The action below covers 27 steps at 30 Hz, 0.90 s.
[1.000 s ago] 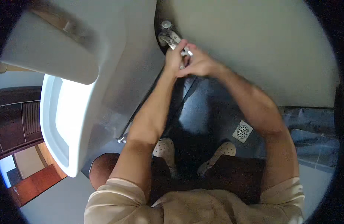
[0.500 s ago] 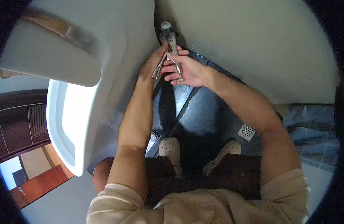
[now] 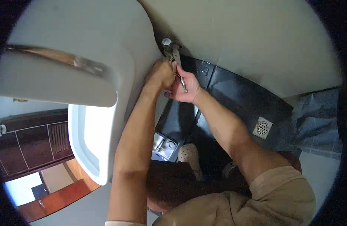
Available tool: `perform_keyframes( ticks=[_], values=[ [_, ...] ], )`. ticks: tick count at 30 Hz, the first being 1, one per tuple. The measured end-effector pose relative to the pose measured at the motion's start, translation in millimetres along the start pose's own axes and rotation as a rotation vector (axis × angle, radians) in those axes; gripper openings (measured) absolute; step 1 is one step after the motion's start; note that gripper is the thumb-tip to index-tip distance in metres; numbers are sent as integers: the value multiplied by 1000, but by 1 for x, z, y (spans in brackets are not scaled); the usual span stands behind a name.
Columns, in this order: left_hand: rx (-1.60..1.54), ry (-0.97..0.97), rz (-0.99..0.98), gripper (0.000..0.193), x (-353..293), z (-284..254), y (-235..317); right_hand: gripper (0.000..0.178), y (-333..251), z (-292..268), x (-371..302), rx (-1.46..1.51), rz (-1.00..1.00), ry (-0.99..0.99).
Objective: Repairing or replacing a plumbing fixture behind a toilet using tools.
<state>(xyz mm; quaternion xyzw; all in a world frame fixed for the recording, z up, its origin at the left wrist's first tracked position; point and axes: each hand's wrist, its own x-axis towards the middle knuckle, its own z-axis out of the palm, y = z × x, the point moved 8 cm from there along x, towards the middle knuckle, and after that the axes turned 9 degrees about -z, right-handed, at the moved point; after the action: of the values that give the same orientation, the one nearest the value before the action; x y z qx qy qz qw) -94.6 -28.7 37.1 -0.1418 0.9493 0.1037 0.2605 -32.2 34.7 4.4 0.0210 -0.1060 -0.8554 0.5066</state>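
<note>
Locking pliers (image 3: 183,83) of bare metal reach toward a valve fitting (image 3: 167,47) low in the corner, beside the white ceramic fixture. Their jaws appear to be at the fitting, but the exact bite is too dark to make out. My left hand (image 3: 163,75) is closed around the pliers near the jaws, its knuckles covering part of the handles. From the right, my right hand (image 3: 186,87) holds the handle, palm turned up, thumb along the tool. The adjusting-screw end sticks out over that palm.
A blurred wooden-handled tool with a metal head (image 3: 68,58) lies on the white ceramic fixture (image 3: 117,22) at left. A square floor drain (image 3: 262,128) sits at right. By my pale clog (image 3: 189,156) is a box with a metal fitting pictured on it (image 3: 166,146).
My left hand has closed over the pliers' splayed handle, which was visible before. The handles are closer together. The view has shifted, showing more floor at right.
</note>
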Motion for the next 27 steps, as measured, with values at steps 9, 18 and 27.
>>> perform_keyframes(
  ticks=[9, 18, 27],
  values=[
    [101, 626, 466, 34, -110, -34, 44, 36, -11, -58, 37, -155, -11, -54],
    [-48, 211, 385, 42, -202, -78, 104, 39, -15, 20, 18, -107, -46, -61],
    [-269, -8, 296, 43, -182, -75, 101, 35, -43, 1, 4, -410, -72, 40]
  ],
)
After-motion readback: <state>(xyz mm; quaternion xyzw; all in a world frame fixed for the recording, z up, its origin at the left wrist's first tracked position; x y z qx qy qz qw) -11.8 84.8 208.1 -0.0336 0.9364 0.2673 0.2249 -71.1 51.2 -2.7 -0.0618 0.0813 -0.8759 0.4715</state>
